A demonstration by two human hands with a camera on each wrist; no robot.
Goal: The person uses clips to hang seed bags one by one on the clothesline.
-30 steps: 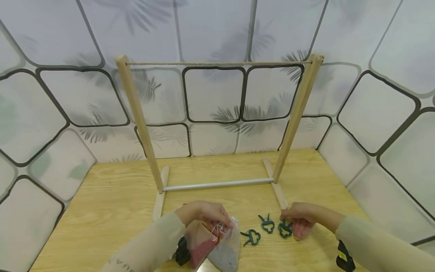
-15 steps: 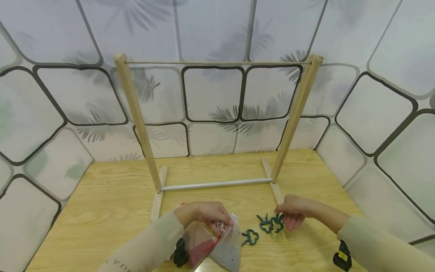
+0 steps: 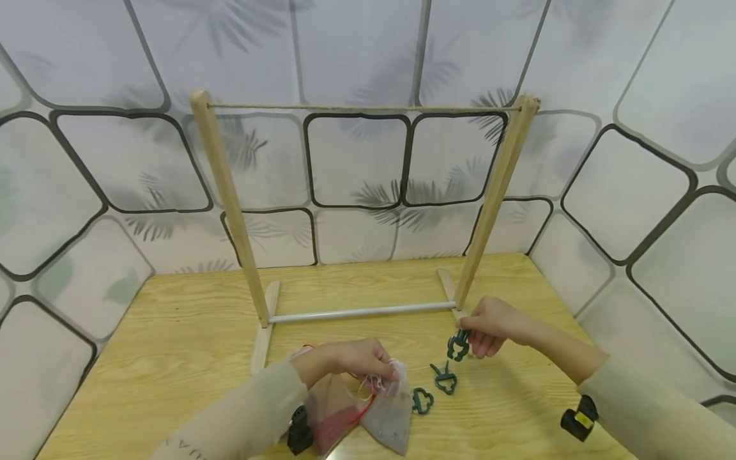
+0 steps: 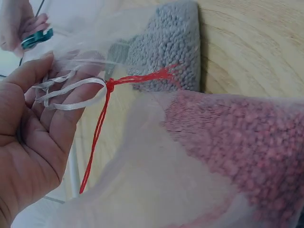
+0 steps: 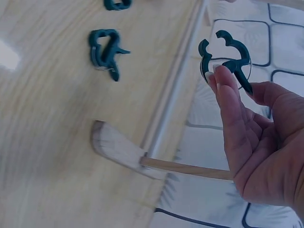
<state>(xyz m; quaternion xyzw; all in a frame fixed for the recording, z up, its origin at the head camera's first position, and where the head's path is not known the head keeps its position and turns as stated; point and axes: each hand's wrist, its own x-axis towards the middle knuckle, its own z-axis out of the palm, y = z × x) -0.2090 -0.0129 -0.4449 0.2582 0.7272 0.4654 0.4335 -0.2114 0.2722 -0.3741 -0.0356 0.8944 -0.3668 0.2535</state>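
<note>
My left hand (image 3: 368, 359) pinches the gathered top of a sheer mesh bag (image 4: 166, 52) filled with small grey pellets, its white drawstring looped over the fingers. Beside it lies a second sheer bag (image 4: 237, 137) with pink-red pellets and a red cord (image 4: 107, 109). My right hand (image 3: 489, 326) pinches the two levers of a dark green plant clip (image 5: 232, 47) between thumb and fingers; the clip's jaws stand apart. It is raised over the table near the frame's right foot. Two more green clips, a middle one (image 3: 444, 378) and a nearer one (image 3: 422, 401), lie between the hands.
A wooden frame with a left post (image 3: 232, 211), a right post (image 3: 493, 204) and a rope (image 3: 362, 107) strung across the top stands on the table (image 3: 190, 332). A white rod (image 3: 362, 312) joins its feet low down. Patterned fabric walls (image 3: 356, 160) enclose the table.
My right hand has picked up the rightmost green clip, lifted it up and to the left, and squeezed its jaws apart. My left hand keeps hold of the grey-pellet bag, with the bag raised slightly.
</note>
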